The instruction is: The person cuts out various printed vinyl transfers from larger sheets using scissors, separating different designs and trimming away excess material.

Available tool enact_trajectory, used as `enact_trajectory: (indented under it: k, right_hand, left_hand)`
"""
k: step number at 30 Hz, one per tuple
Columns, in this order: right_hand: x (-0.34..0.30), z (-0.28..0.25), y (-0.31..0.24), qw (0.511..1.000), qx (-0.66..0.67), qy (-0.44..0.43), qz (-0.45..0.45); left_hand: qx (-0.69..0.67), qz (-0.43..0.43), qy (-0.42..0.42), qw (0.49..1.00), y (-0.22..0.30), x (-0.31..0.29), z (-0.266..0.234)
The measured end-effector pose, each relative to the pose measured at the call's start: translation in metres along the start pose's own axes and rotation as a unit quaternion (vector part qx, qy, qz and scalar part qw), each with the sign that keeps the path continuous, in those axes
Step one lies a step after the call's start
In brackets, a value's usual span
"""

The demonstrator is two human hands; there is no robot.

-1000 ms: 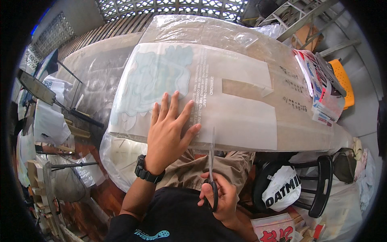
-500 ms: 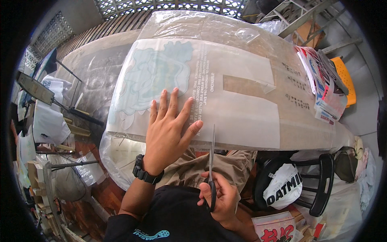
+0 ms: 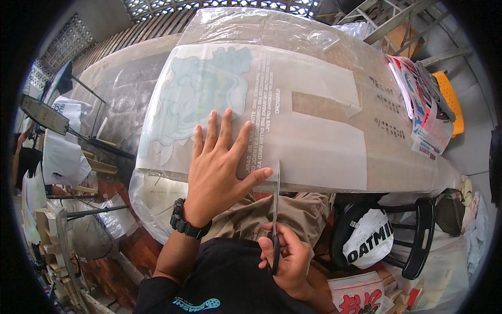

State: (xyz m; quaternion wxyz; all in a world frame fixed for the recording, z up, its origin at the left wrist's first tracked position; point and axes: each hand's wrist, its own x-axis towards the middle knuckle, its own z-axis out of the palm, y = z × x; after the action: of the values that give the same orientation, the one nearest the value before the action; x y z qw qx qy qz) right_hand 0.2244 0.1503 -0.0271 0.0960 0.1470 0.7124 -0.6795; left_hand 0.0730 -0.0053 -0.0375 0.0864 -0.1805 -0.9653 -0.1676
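A large white translucent sheet [image 3: 325, 144], with a pale blue picture and mirrored lettering at its left part, lies on a plastic-covered table [image 3: 384, 162]. A rectangular notch opens into the sheet's right side. My left hand [image 3: 217, 165] rests flat on the sheet near its front edge, fingers spread and thumb pointing right. In my right hand [image 3: 288, 256], the handles of black-handled scissors [image 3: 276, 201] are gripped, fingers in the loops. Their blades point away from me, look closed, and reach over the sheet's front edge just beside my left thumb.
Newspapers [image 3: 431, 112] are piled at the table's right end, by an orange plastic piece [image 3: 449, 102]. A black chair [image 3: 418, 238] with a white printed cloth [image 3: 368, 240] stands right of me. Left are a hinged lamp arm [image 3: 78, 133] and hanging cloths. A metal ladder [image 3: 402, 21] leans behind.
My left thumb has stretched further right, close to the scissor blades. The scissors keep nearly the same place, and the whole view has shifted slightly.
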Motion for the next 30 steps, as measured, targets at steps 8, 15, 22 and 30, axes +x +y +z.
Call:
enact_trajectory:
  k: [8, 15, 22, 30]
  right_hand:
    - [0.0, 0.001, -0.002, 0.999, -0.02, 0.013, -0.046]
    - [0.006, -0.001, -0.006, 0.995, -0.062, -0.003, -0.077]
    - [0.017, 0.0, -0.01, 0.996, -0.048, 0.006, -0.074]
    - [0.033, 0.003, -0.018, 0.996, -0.046, 0.019, -0.077]
  left_hand:
    - [-0.008, -0.005, 0.009, 1.0, 0.003, 0.001, 0.0]
    - [-0.02, -0.015, 0.013, 1.0, 0.004, 0.0, -0.001]
    - [-0.019, -0.013, 0.017, 1.0, 0.003, 0.001, -0.001]
    - [-0.022, -0.014, 0.012, 1.0, 0.003, 0.001, -0.001]
